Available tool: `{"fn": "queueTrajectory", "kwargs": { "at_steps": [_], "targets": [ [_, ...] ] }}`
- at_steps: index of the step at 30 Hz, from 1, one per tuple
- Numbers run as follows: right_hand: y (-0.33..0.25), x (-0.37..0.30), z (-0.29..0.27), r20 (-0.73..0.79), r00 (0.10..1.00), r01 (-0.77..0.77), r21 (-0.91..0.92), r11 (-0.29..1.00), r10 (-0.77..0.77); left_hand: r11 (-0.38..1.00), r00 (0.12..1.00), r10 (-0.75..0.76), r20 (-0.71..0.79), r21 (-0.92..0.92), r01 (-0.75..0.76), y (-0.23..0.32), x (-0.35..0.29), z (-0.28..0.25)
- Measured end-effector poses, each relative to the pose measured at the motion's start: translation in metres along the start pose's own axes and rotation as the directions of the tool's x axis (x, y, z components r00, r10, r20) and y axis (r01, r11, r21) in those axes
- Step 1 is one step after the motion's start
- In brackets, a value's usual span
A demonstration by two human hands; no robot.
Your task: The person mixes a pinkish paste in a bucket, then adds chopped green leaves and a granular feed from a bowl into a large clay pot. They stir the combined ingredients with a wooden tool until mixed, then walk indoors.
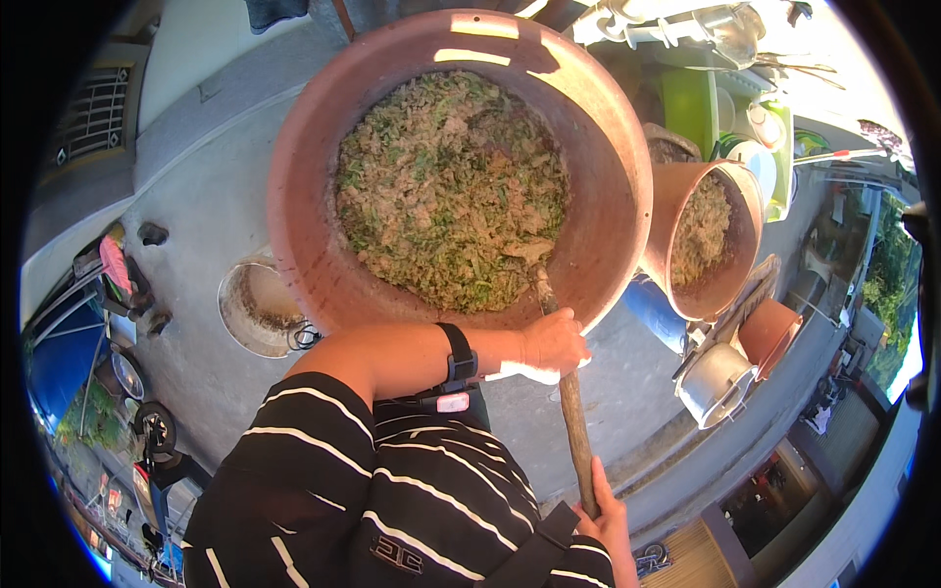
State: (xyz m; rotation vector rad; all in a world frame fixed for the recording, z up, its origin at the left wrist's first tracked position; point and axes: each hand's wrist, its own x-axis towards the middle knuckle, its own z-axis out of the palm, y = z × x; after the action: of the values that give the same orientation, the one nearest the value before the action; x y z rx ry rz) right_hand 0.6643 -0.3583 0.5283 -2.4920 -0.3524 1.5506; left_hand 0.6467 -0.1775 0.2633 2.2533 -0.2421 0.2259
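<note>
Closed into a fist around a wooden stick (576,421), the left hand (555,345) sits at mid-shaft, its forearm laid across the body toward three o'clock, a dark strap (462,366) at the wrist. Lower down, the right hand (610,517) holds the stick near its butt, one digit pointing toward twelve. From there the shaft slants toward eleven, its far end meeting the green-and-tan mash (431,186) at the wide reddish tub's (302,176) five o'clock. Another mash-filled bucket (668,211) stands at the tub's three.
</note>
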Motion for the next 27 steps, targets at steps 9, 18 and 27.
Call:
{"fn": "queueTrajectory", "kwargs": {
  "at_steps": [9,18,27],
  "targets": [
    [-0.009,0.091,0.029,-0.163,0.868,0.46,-0.085,0.884,-0.468,0.946,0.968,0.082,-0.239,0.324,0.0,-0.082,0.006,-0.076],
    [0.028,0.01,0.013,0.049,0.997,-0.077,0.214,0.974,0.068,0.996,0.999,-0.002,0.034,0.094,-0.001,-0.023,0.001,0.0],
    [-0.043,0.123,0.011,-0.014,0.958,0.286,0.069,0.956,-0.286,0.932,0.964,-0.095,-0.247,0.318,0.173,-0.109,-0.006,-0.105]
  ]
}}
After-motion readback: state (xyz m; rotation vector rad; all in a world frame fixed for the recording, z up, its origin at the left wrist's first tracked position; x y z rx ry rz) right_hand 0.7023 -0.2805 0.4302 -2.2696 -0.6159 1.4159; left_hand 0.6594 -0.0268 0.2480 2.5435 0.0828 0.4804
